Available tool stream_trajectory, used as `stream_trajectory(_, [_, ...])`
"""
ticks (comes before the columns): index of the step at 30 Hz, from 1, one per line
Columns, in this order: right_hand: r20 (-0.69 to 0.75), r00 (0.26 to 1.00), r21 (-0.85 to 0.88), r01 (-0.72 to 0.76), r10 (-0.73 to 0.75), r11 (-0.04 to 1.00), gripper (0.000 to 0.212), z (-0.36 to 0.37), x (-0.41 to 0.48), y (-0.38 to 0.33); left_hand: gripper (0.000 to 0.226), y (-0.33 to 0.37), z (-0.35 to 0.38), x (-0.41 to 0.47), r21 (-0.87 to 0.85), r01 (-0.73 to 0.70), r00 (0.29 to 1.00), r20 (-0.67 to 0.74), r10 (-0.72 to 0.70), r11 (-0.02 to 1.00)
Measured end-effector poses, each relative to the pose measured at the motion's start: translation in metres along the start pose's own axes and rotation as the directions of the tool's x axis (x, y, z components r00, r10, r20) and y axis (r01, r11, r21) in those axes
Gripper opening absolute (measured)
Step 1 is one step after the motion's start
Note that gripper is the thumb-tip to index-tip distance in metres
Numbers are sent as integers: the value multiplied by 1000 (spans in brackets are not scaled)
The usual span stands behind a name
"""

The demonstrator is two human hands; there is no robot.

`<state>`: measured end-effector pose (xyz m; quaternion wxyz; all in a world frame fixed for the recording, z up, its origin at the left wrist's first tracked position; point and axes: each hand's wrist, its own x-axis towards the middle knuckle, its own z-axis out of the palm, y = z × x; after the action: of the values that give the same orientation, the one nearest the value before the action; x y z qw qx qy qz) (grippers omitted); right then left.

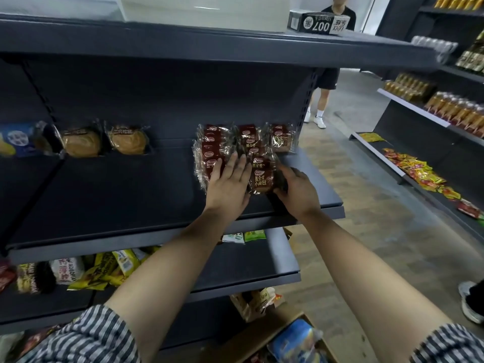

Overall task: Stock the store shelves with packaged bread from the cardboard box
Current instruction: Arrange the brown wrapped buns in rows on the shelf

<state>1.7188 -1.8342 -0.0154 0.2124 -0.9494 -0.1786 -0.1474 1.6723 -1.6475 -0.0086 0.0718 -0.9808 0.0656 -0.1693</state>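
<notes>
Lying on the shelf (117,200), the near pack (262,180) heads a row running far. The right hand (297,192) grips its right side; the left hand (229,183) presses flat on packs (209,150) just left of it.

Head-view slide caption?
Left hand lies flat on brown bread packets; right hand grips the front packet on the shelf.

Bread packets (243,150) on shelf (131,189), right of two buns (104,141)
</notes>
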Motion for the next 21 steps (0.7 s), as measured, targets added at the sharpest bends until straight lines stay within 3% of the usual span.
stream_trajectory(15, [15,999,111,-37,35,993,76,6,5,1,73,-1,3,11,4,-3,1000,18,3,1000])
stream_trajectory(21, [-19,996,25,-90,90,996,62,6,6,-1,72,1,3,15,26,-12,1000,-6,12,1000])
